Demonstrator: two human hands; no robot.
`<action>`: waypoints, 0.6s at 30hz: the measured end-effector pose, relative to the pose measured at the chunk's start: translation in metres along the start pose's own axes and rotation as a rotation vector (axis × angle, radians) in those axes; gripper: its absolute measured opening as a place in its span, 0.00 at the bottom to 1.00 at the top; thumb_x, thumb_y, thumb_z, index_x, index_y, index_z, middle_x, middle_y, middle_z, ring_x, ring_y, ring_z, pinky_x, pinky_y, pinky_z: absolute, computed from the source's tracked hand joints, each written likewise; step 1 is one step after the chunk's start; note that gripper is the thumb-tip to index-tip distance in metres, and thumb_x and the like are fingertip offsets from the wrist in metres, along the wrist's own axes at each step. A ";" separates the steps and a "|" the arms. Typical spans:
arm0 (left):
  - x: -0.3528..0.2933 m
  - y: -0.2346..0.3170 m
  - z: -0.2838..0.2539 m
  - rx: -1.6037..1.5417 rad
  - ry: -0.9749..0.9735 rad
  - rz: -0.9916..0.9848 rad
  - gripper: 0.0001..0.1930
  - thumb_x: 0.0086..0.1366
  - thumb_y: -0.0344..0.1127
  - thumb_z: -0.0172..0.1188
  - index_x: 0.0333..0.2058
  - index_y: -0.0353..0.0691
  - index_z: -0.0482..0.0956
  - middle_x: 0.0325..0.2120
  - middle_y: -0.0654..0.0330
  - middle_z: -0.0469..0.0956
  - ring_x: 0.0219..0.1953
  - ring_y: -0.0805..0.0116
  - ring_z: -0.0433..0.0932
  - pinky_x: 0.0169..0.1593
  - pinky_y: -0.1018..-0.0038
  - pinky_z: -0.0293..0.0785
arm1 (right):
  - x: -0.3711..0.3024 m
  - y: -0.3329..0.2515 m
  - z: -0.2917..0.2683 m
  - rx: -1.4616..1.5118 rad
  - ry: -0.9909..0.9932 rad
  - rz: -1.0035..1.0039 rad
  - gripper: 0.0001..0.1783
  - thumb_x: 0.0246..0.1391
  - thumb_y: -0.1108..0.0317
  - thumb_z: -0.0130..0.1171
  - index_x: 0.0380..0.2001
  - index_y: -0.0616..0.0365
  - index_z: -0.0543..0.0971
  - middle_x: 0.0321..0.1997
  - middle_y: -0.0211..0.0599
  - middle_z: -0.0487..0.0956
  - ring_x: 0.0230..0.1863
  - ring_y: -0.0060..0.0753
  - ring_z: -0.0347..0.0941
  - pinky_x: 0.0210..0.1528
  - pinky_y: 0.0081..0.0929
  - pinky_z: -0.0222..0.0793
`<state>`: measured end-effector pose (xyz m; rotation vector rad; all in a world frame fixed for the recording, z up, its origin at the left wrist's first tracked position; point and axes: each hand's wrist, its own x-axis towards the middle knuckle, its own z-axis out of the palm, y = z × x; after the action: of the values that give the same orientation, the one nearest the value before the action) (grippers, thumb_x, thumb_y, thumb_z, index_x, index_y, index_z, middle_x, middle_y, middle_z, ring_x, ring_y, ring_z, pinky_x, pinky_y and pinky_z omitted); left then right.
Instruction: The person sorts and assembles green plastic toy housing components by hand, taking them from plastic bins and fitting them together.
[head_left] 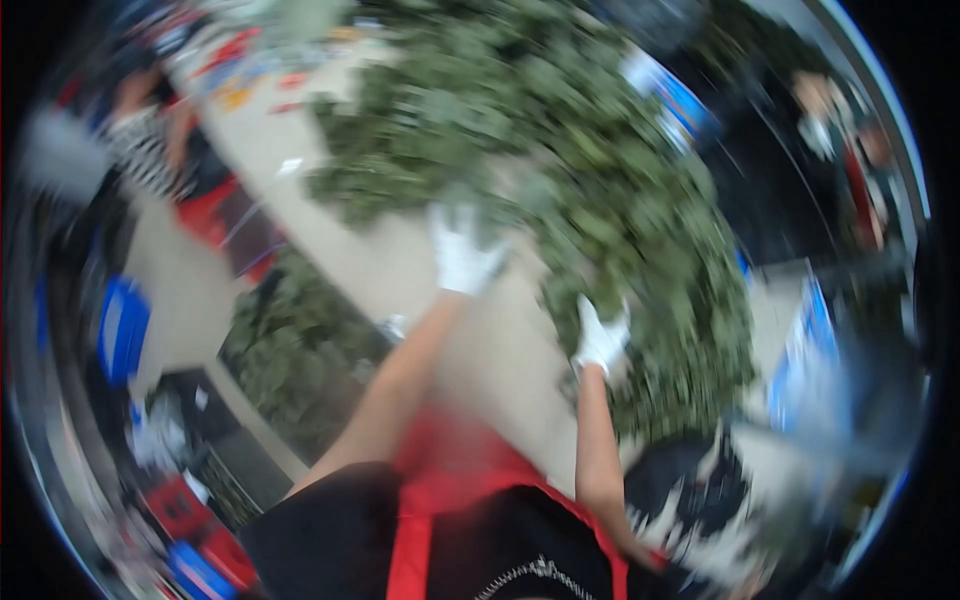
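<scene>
The single view, a wide fisheye, looks steeply down and forward from the person's head, over the apron onto the counter. It is near enough that the left hand and right hand fall about mid-frame, straight edges bending toward the rim.

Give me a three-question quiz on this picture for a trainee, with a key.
1. Which sits higher in the picture: the white-gloved left hand or the white-gloved right hand?
2. True or false: the large heap of dull-green leafy branches lies on the pale, flat work surface.
3. What is worn over the person's black clothing? A: a blue vest. B: a red apron with straps. C: a yellow raincoat.

Key: 1. The left hand. 2. True. 3. B.
</scene>
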<state>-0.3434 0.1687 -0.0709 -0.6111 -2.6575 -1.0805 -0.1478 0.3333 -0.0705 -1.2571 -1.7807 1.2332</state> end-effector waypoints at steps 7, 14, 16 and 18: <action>0.077 0.017 -0.004 0.072 -0.179 -0.234 0.50 0.47 0.59 0.67 0.65 0.48 0.53 0.63 0.37 0.47 0.66 0.35 0.45 0.63 0.41 0.49 | 0.028 0.004 0.025 0.136 -0.099 0.293 0.44 0.34 0.76 0.67 0.59 0.72 0.62 0.46 0.44 0.77 0.38 0.37 0.75 0.45 0.32 0.71; 0.022 0.105 -0.107 -0.088 -0.317 0.227 0.36 0.52 0.45 0.62 0.58 0.36 0.63 0.60 0.37 0.55 0.61 0.34 0.56 0.61 0.48 0.58 | 0.011 -0.013 -0.080 0.108 -0.393 0.074 0.31 0.34 0.79 0.62 0.49 0.60 0.72 0.35 0.31 0.78 0.33 0.26 0.74 0.38 0.22 0.70; -0.008 0.124 -0.107 -0.216 -0.414 0.713 0.36 0.52 0.46 0.62 0.58 0.37 0.63 0.62 0.43 0.55 0.62 0.38 0.57 0.60 0.50 0.61 | -0.022 -0.038 -0.115 -0.432 -0.588 -0.443 0.30 0.33 0.75 0.66 0.47 0.57 0.73 0.39 0.42 0.77 0.44 0.42 0.73 0.49 0.36 0.69; -0.020 0.148 -0.138 -0.116 -0.974 0.789 0.36 0.49 0.49 0.64 0.55 0.34 0.69 0.55 0.42 0.65 0.57 0.46 0.66 0.58 0.55 0.64 | -0.050 -0.115 -0.127 -0.382 -0.879 -0.656 0.26 0.31 0.73 0.66 0.41 0.55 0.77 0.38 0.44 0.77 0.45 0.49 0.72 0.50 0.40 0.68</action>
<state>-0.2542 0.1614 0.1122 -2.4375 -2.4629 -0.7699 -0.0603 0.3166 0.0840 -0.1579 -2.8392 1.1329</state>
